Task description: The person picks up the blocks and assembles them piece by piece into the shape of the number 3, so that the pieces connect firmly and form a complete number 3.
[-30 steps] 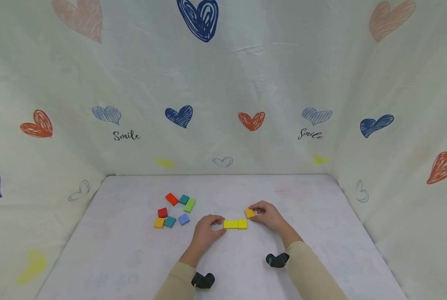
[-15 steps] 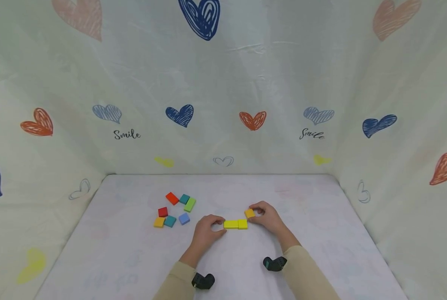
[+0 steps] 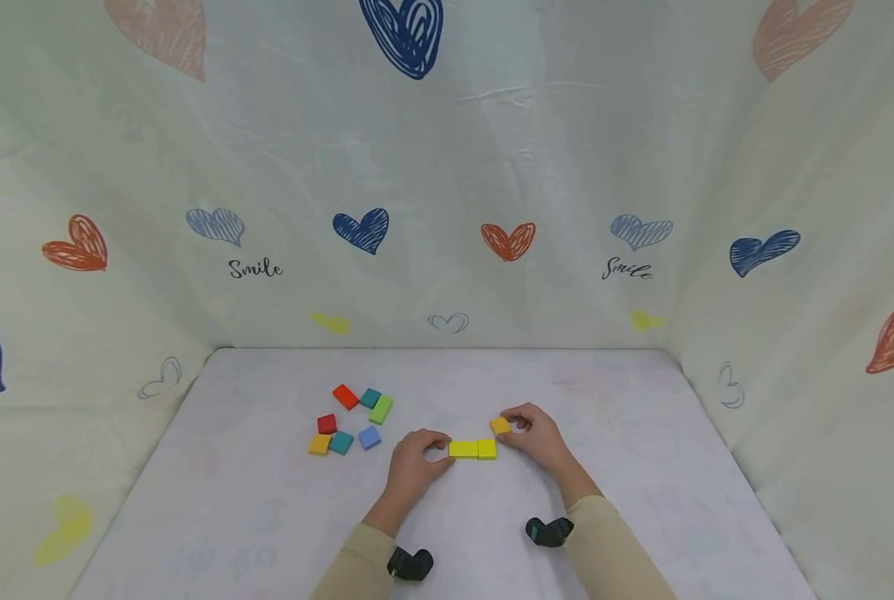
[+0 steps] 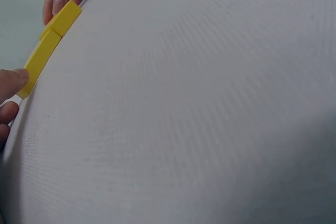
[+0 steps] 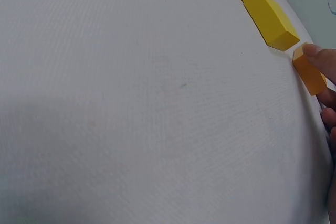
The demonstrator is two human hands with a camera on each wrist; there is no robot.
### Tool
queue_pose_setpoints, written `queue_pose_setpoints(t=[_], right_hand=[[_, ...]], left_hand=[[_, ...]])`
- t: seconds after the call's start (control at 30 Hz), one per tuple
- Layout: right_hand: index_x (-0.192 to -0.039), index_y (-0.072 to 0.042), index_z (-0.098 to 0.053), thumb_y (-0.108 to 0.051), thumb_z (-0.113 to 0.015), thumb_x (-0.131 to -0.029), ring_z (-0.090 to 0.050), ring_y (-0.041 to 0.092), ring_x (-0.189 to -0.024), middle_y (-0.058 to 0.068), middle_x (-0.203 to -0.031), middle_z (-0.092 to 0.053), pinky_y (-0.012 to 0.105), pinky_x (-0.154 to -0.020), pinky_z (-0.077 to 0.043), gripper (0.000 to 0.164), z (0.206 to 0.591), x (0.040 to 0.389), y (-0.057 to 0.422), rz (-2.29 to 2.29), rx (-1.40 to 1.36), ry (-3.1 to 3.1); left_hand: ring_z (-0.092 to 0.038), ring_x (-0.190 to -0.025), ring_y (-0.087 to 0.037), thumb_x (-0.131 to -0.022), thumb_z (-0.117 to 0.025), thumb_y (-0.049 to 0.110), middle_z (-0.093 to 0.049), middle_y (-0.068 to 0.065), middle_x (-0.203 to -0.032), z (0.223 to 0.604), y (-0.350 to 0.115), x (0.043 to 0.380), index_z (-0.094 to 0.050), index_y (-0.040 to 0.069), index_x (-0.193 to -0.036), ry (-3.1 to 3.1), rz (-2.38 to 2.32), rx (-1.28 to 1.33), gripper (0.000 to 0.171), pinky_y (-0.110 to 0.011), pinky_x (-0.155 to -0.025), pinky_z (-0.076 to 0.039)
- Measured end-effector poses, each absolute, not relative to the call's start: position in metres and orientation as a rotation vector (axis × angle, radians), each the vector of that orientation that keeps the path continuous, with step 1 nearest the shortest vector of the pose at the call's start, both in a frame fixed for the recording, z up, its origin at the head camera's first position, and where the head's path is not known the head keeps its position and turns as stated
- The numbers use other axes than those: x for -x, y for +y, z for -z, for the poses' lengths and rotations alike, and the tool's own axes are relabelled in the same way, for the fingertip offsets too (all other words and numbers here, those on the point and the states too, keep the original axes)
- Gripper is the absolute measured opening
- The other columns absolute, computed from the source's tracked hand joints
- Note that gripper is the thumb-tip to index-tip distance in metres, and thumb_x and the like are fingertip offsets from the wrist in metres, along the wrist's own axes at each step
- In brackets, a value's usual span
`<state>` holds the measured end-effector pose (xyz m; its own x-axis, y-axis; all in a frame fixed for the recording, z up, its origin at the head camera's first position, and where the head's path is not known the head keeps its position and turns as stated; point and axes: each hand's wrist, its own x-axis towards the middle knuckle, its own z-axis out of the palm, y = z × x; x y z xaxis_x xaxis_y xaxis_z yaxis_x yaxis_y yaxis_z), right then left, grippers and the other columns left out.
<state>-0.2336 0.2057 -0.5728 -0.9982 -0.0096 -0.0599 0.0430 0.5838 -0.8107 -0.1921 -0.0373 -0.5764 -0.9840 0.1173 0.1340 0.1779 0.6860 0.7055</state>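
Note:
Two yellow blocks, a longer yellow block (image 3: 462, 450) and a shorter yellow block (image 3: 486, 450), lie end to end on the white table. My left hand (image 3: 411, 467) pinches the left end of the longer one between thumb and index finger; the left wrist view shows the thumb (image 4: 16, 80) against its side. My right hand (image 3: 540, 437) pinches an orange block (image 3: 500, 426) just beyond the right end of the yellow pair. In the right wrist view, a narrow gap separates the orange block (image 5: 310, 69) from the yellow one.
Left of my hands lie several loose blocks: orange-red (image 3: 345, 397), teal (image 3: 370, 398), light green (image 3: 381, 409), red (image 3: 327, 424), orange (image 3: 320, 445), another teal (image 3: 341, 442) and blue (image 3: 369, 437). A heart-printed curtain (image 3: 447, 167) borders the table (image 3: 267, 517).
The right forearm has swung slightly left. Both hands keep their holds, and the blocks have hardly moved; the head view has shifted a little.

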Motion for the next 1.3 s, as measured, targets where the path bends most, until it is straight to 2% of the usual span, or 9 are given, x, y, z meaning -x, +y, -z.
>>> queue_pose_setpoints(t=[0.2, 0.4, 0.7, 1.07, 1.3], right_hand=[[-0.114, -0.018, -0.072, -0.017, -0.082, -0.079, -0.05, 0.017, -0.09, -0.005, -0.1, -0.06, 0.034, -0.079, -0.044, 0.036, 0.5704, 0.232, 0.2048, 1.427, -0.01, 2.724], [-0.114, -0.014, -0.07, -0.016, -0.082, -0.079, -0.051, 0.017, -0.09, -0.005, -0.102, -0.062, 0.035, -0.079, -0.044, 0.037, 0.5707, 0.2315, 0.2043, 1.435, -0.016, 2.729], [-0.104, -0.012, -0.067, -0.015, -0.083, -0.078, -0.05, 0.018, -0.087, -0.001, -0.095, -0.058, 0.034, -0.077, -0.044, 0.031, 0.5731, 0.2319, 0.2044, 1.445, -0.055, 2.723], [-0.105, -0.016, -0.074, -0.013, -0.08, -0.081, -0.05, 0.017, -0.087, -0.005, -0.099, -0.061, 0.034, -0.078, -0.044, 0.025, 0.5726, 0.2304, 0.2058, 1.448, 0.024, 2.743], [-0.104, -0.023, -0.076, -0.012, -0.077, -0.083, -0.052, 0.015, -0.092, -0.008, -0.099, -0.061, 0.036, -0.084, -0.043, 0.024, 0.5761, 0.2318, 0.2076, 1.471, 0.059, 2.71]], left_hand=[[-0.054, -0.086, -0.009, -0.077, -0.083, 0.02, -0.06, 0.014, -0.087, 0.5768, -0.0362, 0.1929, -0.071, 0.018, -0.105, -2.82, 1.163, 0.243, 0.03, -0.032, -0.081, -0.05], [-0.054, -0.084, -0.009, -0.078, -0.083, 0.02, -0.06, 0.013, -0.086, 0.5771, -0.0365, 0.1933, -0.071, 0.018, -0.103, -2.809, 1.164, 0.244, 0.028, -0.033, -0.079, -0.049], [-0.054, -0.084, -0.009, -0.078, -0.083, 0.02, -0.059, 0.013, -0.086, 0.5797, -0.0364, 0.1941, -0.071, 0.018, -0.103, -2.799, 1.162, 0.241, 0.028, -0.032, -0.079, -0.05], [-0.052, -0.083, -0.008, -0.079, -0.082, 0.022, -0.058, 0.015, -0.085, 0.5818, -0.0365, 0.1951, -0.071, 0.019, -0.102, -2.803, 1.154, 0.246, 0.027, -0.031, -0.078, -0.049], [-0.052, -0.082, -0.008, -0.078, -0.083, 0.022, -0.058, 0.015, -0.084, 0.5826, -0.0364, 0.195, -0.071, 0.019, -0.102, -2.799, 1.139, 0.252, 0.027, -0.031, -0.077, -0.048]])
